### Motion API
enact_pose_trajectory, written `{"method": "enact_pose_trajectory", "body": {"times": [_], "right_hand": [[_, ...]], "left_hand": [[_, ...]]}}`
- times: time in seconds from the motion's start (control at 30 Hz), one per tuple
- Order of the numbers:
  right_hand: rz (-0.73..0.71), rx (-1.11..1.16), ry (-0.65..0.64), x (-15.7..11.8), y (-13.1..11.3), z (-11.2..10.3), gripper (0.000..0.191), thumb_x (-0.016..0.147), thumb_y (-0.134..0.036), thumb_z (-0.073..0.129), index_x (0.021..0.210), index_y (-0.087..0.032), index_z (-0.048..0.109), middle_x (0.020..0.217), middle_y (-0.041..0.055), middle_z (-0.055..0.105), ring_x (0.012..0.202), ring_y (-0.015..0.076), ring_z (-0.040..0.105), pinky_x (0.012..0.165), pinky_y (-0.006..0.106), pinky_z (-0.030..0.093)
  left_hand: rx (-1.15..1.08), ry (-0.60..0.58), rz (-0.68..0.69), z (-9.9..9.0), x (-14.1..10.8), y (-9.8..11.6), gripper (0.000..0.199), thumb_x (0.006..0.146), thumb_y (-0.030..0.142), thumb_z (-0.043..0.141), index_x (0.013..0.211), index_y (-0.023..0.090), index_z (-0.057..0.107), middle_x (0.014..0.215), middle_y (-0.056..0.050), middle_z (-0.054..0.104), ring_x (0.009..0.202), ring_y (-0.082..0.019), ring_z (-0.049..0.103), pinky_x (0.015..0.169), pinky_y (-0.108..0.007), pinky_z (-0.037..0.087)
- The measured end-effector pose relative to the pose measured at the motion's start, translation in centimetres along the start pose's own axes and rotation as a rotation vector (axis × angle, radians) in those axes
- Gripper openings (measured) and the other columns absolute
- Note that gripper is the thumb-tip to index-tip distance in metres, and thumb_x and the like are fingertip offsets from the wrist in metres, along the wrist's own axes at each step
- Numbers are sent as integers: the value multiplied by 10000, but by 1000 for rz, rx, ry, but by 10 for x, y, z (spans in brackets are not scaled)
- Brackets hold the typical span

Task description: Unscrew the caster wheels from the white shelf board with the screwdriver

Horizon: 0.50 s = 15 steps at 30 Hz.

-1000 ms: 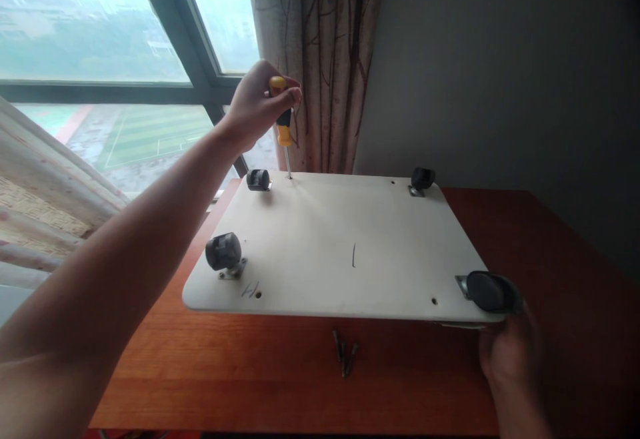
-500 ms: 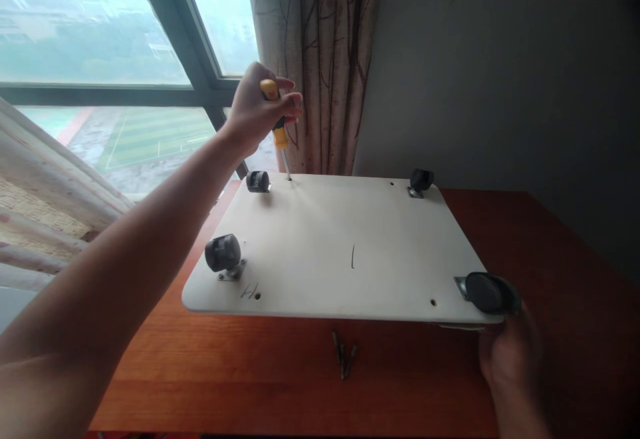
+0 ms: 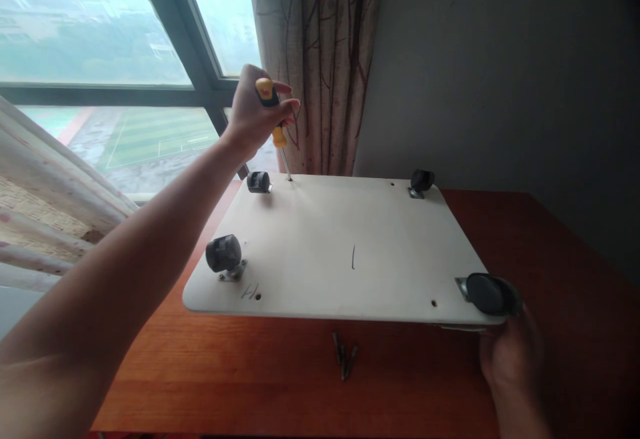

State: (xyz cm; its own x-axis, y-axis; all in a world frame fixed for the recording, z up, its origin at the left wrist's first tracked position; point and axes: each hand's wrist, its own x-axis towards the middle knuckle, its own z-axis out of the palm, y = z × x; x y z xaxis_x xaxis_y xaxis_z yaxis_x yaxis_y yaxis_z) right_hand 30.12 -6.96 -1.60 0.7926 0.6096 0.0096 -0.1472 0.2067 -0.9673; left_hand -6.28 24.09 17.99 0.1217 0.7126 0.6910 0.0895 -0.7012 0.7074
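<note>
My left hand [image 3: 257, 109] is closed around a yellow and black screwdriver [image 3: 279, 135]. Its handle leans left, and the shaft's tip sits in a hole near the far edge of a white board [image 3: 320, 225]. The board has black caster wheels on metal plates at its corners: far left [image 3: 259, 182], near left [image 3: 223, 253], far right [image 3: 421, 181] and near right [image 3: 485, 293]. My right hand [image 3: 513, 352] grips the board's near right corner beside the caster, its fingers partly hidden. Several screws [image 3: 343, 357] lie in front of the board.
Beneath the board is a reddish-brown wooden table [image 3: 225, 372]. A window [image 3: 100, 39] stands at the left, with a patterned curtain [image 3: 320, 59] behind the board and another curtain [image 3: 50, 192] at the left edge. A grey wall [image 3: 490, 72] rises at the back right.
The screwdriver's handle has tipped slightly left as my left hand shifted, its tip staying in the same hole. My right hand and the board look unmoved.
</note>
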Motion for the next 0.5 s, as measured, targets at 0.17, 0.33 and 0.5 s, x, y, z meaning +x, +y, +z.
{"method": "enact_pose_trajectory", "body": {"times": [0.17, 0.33, 0.5], "right_hand": [[-4, -8, 1, 0, 1, -1, 300, 776, -368, 686, 969, -139, 698, 683, -34, 536, 523, 87, 398, 511, 235, 303], [-34, -25, -38, 1, 3, -4, 309, 821, -391, 668, 997, -140, 702, 651, -46, 511, 492, 81, 361, 527, 248, 305], [-18, -6, -8, 1, 2, -2, 282, 821, -365, 671, 986, -138, 697, 705, -24, 570, 522, 81, 428, 497, 227, 320]], "left_hand": [[-69, -61, -43, 1, 3, -1, 303, 818, 338, 673, 1083, 293, 531, 972, -26, 586, 723, -162, 592, 660, -327, 538], [55, -89, 12, 0, 3, -5, 342, 771, 240, 709, 1057, 283, 527, 936, -12, 565, 787, -185, 629, 725, -365, 550], [-18, -20, -45, 5, -2, -2, 439, 729, 245, 797, 960, 273, 425, 1008, -17, 584, 645, -122, 588, 572, -304, 549]]}}
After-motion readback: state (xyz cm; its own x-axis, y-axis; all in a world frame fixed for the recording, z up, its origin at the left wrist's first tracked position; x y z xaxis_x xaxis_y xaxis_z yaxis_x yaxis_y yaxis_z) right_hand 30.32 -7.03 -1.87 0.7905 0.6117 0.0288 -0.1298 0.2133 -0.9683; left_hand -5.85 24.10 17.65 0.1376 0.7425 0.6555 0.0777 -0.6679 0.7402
